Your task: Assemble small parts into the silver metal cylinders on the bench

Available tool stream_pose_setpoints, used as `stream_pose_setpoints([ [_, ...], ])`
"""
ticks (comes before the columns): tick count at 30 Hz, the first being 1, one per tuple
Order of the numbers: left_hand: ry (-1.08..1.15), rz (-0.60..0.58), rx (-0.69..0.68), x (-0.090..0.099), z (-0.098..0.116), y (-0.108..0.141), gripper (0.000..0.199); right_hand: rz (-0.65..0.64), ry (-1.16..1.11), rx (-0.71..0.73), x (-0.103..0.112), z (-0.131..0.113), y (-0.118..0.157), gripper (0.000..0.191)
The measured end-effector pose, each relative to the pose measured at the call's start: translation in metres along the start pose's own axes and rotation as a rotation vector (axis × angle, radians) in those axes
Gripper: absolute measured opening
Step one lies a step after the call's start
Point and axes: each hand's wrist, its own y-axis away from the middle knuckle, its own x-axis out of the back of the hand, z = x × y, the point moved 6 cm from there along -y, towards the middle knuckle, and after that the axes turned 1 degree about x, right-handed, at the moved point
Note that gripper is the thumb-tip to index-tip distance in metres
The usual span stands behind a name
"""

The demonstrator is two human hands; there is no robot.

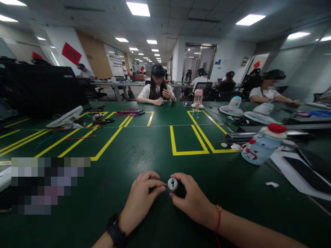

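Front edge, lower left of the frame: one left hand point(141, 193), black watch point(115, 230) at the wrist, thumb and fingertips drawn narrow beside the cylinder; contact, or anything pinched between them, cannot be told. Lower right: one right hand point(195, 194), red bracelet point(219, 220), thumb and forefinger holding the cylinder. Lower centre: one small metal cylinder point(172, 184), between the two hands, silvery, round end facing up, dark holes in that end. Progress, as judged: handling under way, grip taken; no change to the cylinder can be made out, and what remains is not shown. Right of the frame: one white scrap point(272, 185); one pale blue bottle point(261, 146), red top. Centre: green worktop point(144, 144), yellow tape point(191, 152) in outlines. Farther, upper left of centre: one bundle of wires point(130, 112). Far edge: one pink-topped bottle point(198, 98); one seated person point(156, 86), white top.
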Motion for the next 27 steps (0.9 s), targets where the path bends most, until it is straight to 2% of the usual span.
stream_pose_setpoints([
  [3, -0.034, -0.074, 0.01, -0.011, -0.001, 0.002, 0.014, 0.023, 0.002, -0.001, 0.002, -0.001, -0.002, 0.042],
  [6, 0.06, -0.06, 0.032, 0.0, -0.006, 0.005, 0.023, 0.073, 0.035, -0.049, 0.026, 0.008, 0.0, 0.043],
  [9, 0.147, -0.011, 0.095, 0.024, -0.025, 0.013, 0.029, 0.166, 0.169, -0.165, 0.079, 0.04, 0.015, 0.045],
  [12, 0.148, 0.002, 0.159, 0.042, -0.049, 0.023, 0.029, 0.303, 0.381, -0.348, 0.148, 0.091, 0.05, 0.047],
  [14, 0.143, -0.01, 0.182, 0.046, -0.061, 0.027, 0.03, 0.33, 0.478, -0.492, 0.185, 0.128, 0.078, 0.052],
  [16, 0.137, -0.011, 0.191, 0.045, -0.067, 0.028, 0.031, 0.304, 0.517, -0.575, 0.207, 0.154, 0.101, 0.053],
  [18, 0.123, -0.002, 0.196, 0.042, -0.068, 0.027, 0.031, 0.296, 0.565, -0.566, 0.216, 0.161, 0.111, 0.057],
  [19, 0.116, 0.004, 0.197, 0.041, -0.068, 0.027, 0.031, 0.333, 0.619, -0.532, 0.217, 0.155, 0.111, 0.062],
  [21, 0.107, 0.013, 0.199, 0.039, -0.068, 0.026, 0.031, 0.452, 0.743, -0.414, 0.209, 0.128, 0.102, 0.073],
  [23, 0.104, 0.011, 0.198, 0.038, -0.068, 0.026, 0.03, 0.455, 0.778, -0.257, 0.179, 0.091, 0.08, 0.072],
  [24, 0.103, 0.006, 0.196, 0.038, -0.068, 0.026, 0.03, 0.378, 0.733, -0.174, 0.156, 0.073, 0.065, 0.065],
  [27, 0.093, -0.002, 0.19, 0.037, -0.07, 0.027, 0.03, -0.01, 0.506, -0.025, 0.07, 0.024, 0.023, 0.04],
])
